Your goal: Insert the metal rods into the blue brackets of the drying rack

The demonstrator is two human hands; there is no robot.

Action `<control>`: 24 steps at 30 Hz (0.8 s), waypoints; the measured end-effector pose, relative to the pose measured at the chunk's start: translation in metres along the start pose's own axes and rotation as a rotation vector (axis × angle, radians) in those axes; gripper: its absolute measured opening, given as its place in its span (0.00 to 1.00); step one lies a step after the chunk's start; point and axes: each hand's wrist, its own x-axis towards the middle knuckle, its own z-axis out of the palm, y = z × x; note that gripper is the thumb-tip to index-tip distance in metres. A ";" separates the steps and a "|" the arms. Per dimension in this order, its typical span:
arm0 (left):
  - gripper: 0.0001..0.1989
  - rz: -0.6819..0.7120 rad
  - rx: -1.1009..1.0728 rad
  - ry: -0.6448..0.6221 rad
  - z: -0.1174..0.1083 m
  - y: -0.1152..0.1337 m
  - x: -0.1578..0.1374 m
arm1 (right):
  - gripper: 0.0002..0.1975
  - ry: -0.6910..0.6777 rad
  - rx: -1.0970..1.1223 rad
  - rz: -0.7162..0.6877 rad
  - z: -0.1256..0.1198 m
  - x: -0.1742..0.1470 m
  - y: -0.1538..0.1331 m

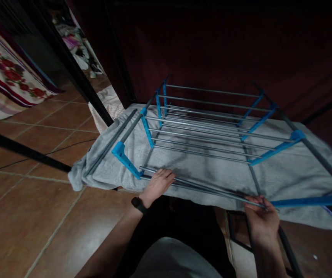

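Observation:
A rack frame of grey metal tubes [318,158] and blue plastic brackets [147,129] lies on a grey blanket. Several thin rods span between its left and right brackets. Along the near side, loose-looking metal rods [206,188] run between my hands, close together and slightly crossed. My left hand [159,184], with a dark band on the wrist, is closed over them near the near-left bracket [127,160]. My right hand [261,216], palm partly up, pinches the right end of a rod beside the near-right bracket [310,200]. How many rods each hand grips is unclear.
The grey blanket [206,164] covers a low surface against a dark red panel [212,50]. A separate grey tube [110,143] lies at its left end. Dark metal bars [24,148] cross at left, above a tiled floor [58,212] with a thin cable. Flowered cloth [12,73] hangs behind.

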 end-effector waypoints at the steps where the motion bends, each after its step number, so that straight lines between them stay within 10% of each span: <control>1: 0.13 0.003 -0.003 -0.012 0.000 -0.004 0.005 | 0.06 0.006 -0.022 0.016 0.005 0.004 0.003; 13: 0.11 -0.045 -0.153 -0.080 0.018 -0.037 0.039 | 0.13 0.200 -0.173 0.164 0.058 0.069 0.029; 24: 0.08 -0.061 -0.104 -0.087 0.032 -0.042 0.053 | 0.11 0.018 -0.246 0.016 0.038 0.085 0.039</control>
